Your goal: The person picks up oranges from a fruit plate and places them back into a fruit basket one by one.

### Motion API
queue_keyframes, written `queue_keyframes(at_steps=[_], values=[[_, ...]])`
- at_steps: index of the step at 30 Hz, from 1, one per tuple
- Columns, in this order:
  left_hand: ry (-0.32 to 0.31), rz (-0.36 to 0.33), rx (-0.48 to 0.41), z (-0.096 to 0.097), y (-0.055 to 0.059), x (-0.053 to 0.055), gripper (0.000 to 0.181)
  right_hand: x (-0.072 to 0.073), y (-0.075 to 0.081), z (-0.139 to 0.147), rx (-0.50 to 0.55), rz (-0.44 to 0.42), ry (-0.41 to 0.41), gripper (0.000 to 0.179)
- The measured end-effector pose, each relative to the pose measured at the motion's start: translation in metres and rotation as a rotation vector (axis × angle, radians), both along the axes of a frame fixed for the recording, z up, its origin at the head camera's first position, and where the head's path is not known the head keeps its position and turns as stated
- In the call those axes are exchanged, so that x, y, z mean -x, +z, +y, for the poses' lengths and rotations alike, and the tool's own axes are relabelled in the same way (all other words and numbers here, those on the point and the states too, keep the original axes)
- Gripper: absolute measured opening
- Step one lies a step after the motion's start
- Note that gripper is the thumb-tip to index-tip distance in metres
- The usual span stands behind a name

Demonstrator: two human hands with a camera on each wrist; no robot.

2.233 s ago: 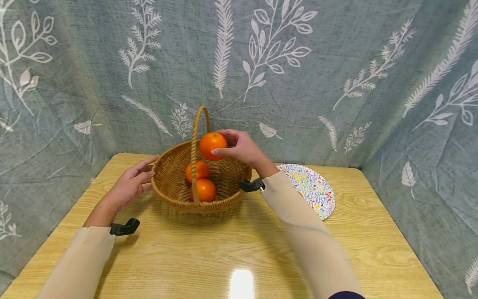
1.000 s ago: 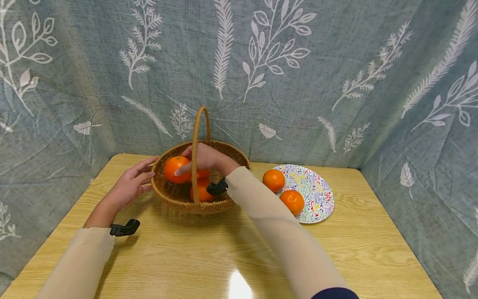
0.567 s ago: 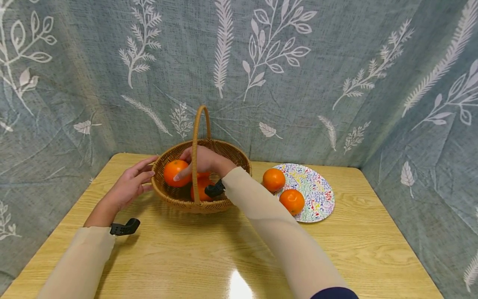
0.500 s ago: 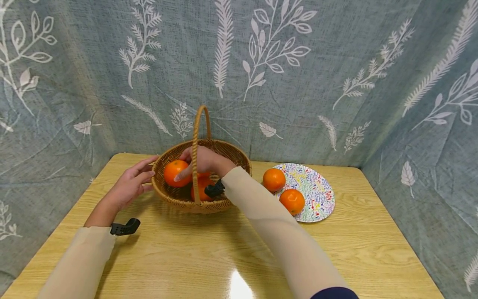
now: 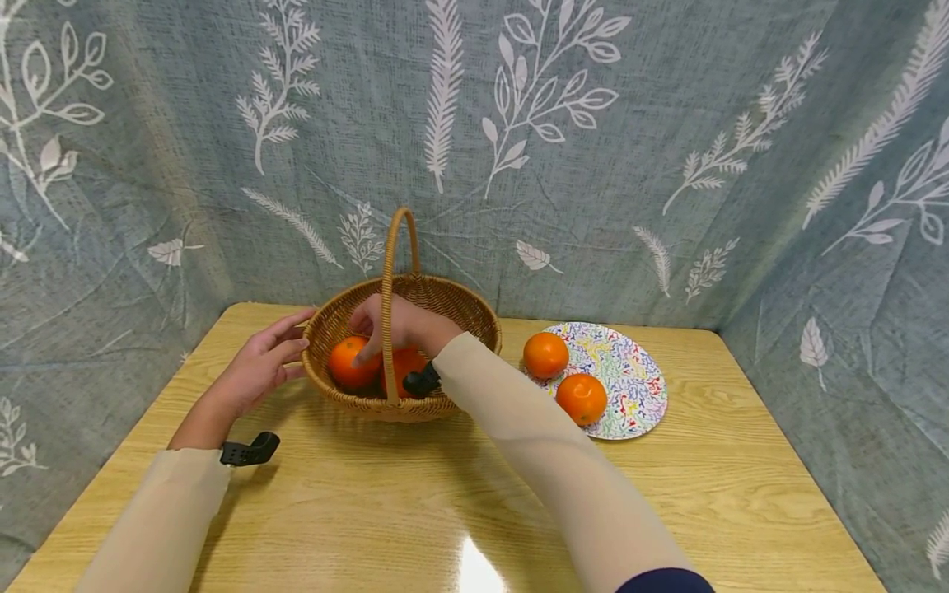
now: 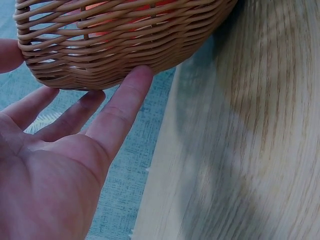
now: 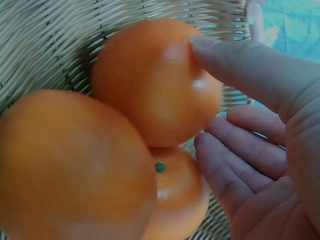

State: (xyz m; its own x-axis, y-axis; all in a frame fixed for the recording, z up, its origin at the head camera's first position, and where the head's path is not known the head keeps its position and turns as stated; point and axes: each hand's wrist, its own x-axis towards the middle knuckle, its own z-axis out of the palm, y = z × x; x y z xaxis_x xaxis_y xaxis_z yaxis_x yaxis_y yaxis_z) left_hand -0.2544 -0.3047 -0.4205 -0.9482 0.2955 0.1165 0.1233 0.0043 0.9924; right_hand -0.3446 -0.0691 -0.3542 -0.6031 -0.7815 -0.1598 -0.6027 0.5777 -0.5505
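My left hand [image 5: 263,358] rests its fingers, spread and fairly straight, against the left side of a wicker basket [image 5: 460,296]; the left wrist view shows fingertips at the weave. Inside the basket, my right hand [image 5: 393,321] reaches past the tall handle. Its thumb tip touches an orange [image 5: 352,362] lying at the left end, while the other fingers extend loosely beside the fruit. Two more oranges lie against that one in the right wrist view: a large near orange [image 7: 75,165] and an orange with a green stem spot [image 7: 175,200]. In the head view the right hand partly covers them.
Right of the basket, a round plate [image 5: 630,379] with a colourful squiggle pattern bears a rear orange [image 5: 545,355] and a front orange [image 5: 582,399]. Patterned blue-grey cloth [image 5: 474,123] hangs behind and beside the wooden table [image 5: 356,511].
My right hand carried an orange from above the basket's right half to its left end and lowered it there. Its fingers have since loosened. My left hand stayed at the basket's side.
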Motion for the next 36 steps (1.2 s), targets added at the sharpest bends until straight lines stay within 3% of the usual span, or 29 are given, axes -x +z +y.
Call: queue_keyframes(at_steps=[7,12,17,26,31,36], values=[[0.020,-0.011,0.051,-0.001,0.002,-0.001,0.064,-0.001,0.004,0.015,0.027,-0.002,-0.056,0.063],[0.021,-0.009,0.074,-0.001,0.000,0.000,0.065,-0.004,0.012,0.029,0.032,0.063,-0.013,0.056],[0.013,-0.004,0.066,-0.001,0.001,0.000,0.065,-0.010,0.022,0.050,0.116,0.022,0.012,0.046],[0.013,-0.008,0.058,0.001,0.003,0.000,0.064,-0.014,0.033,0.105,0.243,0.013,-0.078,0.057],[0.012,-0.005,0.060,0.000,0.002,0.000,0.064,-0.012,0.025,0.140,0.376,0.006,-0.148,0.054],[0.005,-0.002,0.043,-0.001,-0.001,0.002,0.063,-0.019,0.013,0.172,0.522,-0.047,-0.250,0.051]])
